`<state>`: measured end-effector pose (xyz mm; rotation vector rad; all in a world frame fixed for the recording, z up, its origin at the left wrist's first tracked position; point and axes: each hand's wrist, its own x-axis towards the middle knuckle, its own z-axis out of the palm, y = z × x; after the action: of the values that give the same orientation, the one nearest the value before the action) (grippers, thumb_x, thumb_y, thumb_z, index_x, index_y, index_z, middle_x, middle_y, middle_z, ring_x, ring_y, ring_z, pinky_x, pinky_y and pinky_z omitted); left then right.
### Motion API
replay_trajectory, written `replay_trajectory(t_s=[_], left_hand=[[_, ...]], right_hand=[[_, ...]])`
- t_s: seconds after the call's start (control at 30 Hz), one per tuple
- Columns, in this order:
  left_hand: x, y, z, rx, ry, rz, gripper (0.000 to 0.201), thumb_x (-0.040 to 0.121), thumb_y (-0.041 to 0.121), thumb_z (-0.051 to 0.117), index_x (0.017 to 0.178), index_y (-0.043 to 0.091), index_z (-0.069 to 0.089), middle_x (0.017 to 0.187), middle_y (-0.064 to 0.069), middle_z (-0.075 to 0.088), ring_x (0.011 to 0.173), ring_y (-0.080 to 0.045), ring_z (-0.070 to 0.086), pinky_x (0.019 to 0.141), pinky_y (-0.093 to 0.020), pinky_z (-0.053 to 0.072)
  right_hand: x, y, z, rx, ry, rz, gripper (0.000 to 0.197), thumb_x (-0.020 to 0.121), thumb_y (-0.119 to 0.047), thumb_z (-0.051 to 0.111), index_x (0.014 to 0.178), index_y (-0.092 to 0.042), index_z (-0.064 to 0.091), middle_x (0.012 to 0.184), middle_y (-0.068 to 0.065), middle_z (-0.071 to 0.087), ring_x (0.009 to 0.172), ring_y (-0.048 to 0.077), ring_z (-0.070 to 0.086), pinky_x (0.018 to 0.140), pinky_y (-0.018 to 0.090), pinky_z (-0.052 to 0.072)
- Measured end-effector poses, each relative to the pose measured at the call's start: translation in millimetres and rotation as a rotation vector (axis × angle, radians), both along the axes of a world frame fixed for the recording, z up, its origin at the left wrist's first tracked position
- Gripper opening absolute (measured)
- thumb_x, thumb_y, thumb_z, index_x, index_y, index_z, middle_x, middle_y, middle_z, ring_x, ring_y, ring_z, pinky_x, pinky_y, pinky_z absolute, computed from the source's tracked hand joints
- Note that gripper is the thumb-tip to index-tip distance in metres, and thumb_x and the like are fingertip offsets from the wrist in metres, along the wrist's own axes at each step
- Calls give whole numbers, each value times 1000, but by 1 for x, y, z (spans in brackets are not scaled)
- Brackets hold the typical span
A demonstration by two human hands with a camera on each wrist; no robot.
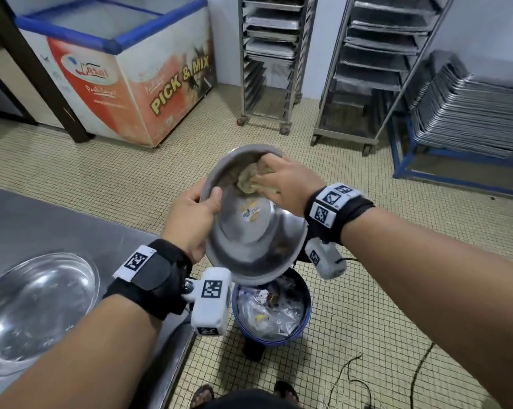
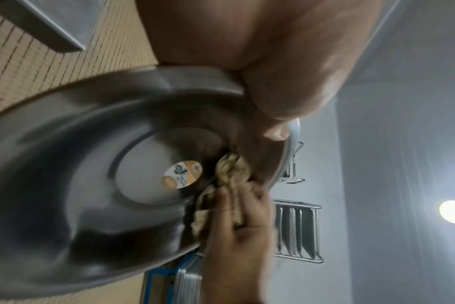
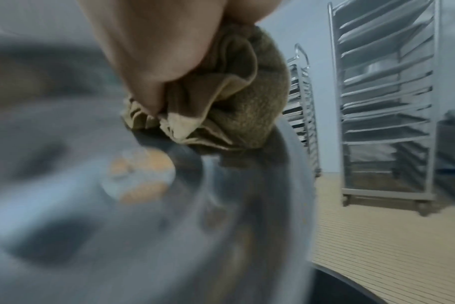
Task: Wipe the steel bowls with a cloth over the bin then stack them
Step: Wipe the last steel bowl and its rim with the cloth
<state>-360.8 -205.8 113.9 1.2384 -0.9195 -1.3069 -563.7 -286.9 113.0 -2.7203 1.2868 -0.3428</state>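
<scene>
One steel bowl (image 1: 249, 228) is tilted above one bin (image 1: 271, 308). The left hand (image 1: 190, 222) grips its rim, thumb inside. The right hand's (image 1: 278, 181) fingers (image 2: 226, 203) bunch one cloth (image 3: 237, 107) against the inner wall. One glass bowl (image 1: 33, 308) sits on the bench (image 1: 42, 219).

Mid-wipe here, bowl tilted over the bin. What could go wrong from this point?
The left hand holds the steel bowl only at its rim, so the right hand pushing the cloth might twist it loose toward the bin. The sticker on the bowl's base could snag the cloth. The glass bowl sits near the left elbow.
</scene>
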Motion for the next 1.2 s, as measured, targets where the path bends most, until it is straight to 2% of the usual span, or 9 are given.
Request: replay_trajectory(t_s=[0.1, 0.2, 0.37, 0.5, 0.67, 0.8, 0.87, 1.0, 1.2], left_hand=[[1, -4, 4, -82, 70, 121, 27, 103, 2, 54, 119, 14, 71, 94, -5, 78, 91, -24, 74, 82, -39, 62], [-5, -3, -5, -141, 58, 235, 35, 99, -6, 55, 126, 12, 67, 95, 3, 78, 92, -15, 72, 83, -32, 60], [-3, -1, -16, -89, 105, 289, 34, 100, -5, 53, 126, 10, 67, 106, -6, 75, 97, -18, 70, 93, -40, 58], [4, 2, -10, -30, 155, 271, 34, 103, 0, 51, 132, 10, 65, 111, -11, 73, 102, -26, 67, 98, -49, 56], [10, 5, -11, -8, 138, 214, 34, 101, 2, 54, 132, 12, 66, 111, -7, 74, 101, -22, 70, 97, -51, 57], [10, 6, -12, -26, 137, 217, 38, 101, -1, 54, 135, 12, 64, 123, -12, 71, 111, -27, 69, 102, -54, 53], [14, 4, -9, -13, 142, 196, 39, 104, 2, 51, 134, 21, 65, 128, -11, 70, 119, -31, 66, 102, -51, 53], [18, 3, -7, 3, 119, 73, 34, 108, 10, 46, 124, 31, 67, 113, 0, 76, 110, -24, 69, 95, -41, 58], [11, 7, -18, 6, 132, 84, 32, 107, 11, 48, 131, 20, 66, 112, -7, 75, 102, -25, 71, 89, -41, 60]], right_hand=[[-13, 12, -38, 95, -208, -208, 28, 101, -38, 57, 116, -22, 74, 103, -4, 59, 82, 19, 59, 72, 35, 53], [10, 49, -64, 454, -459, -406, 29, 102, -42, 55, 104, -24, 78, 90, -6, 74, 78, 15, 69, 70, 31, 57], [63, 80, -79, 744, -669, -403, 37, 98, -39, 59, 81, -9, 72, 66, -1, 68, 61, 17, 59, 65, 33, 50], [55, 78, -57, 775, -533, -248, 31, 97, -40, 63, 93, -13, 77, 84, 3, 77, 75, 18, 70, 74, 31, 55], [15, 72, -35, 798, -175, -290, 29, 101, -36, 61, 98, -10, 73, 84, 8, 76, 61, 15, 64, 49, 19, 49], [1, 59, -23, 439, 290, -260, 25, 104, -32, 53, 110, -13, 67, 99, 3, 63, 83, 18, 67, 70, 29, 60], [-7, 47, -17, 268, 232, -288, 26, 105, -33, 49, 120, -19, 64, 108, 0, 55, 91, 19, 62, 74, 31, 57], [-18, 28, -12, 22, -2, -287, 21, 103, -37, 53, 107, -20, 63, 102, -8, 50, 76, 13, 52, 64, 31, 54], [-2, 52, -52, 221, 2, -339, 35, 107, -39, 41, 121, -19, 65, 112, -3, 54, 89, 14, 54, 76, 29, 51]])
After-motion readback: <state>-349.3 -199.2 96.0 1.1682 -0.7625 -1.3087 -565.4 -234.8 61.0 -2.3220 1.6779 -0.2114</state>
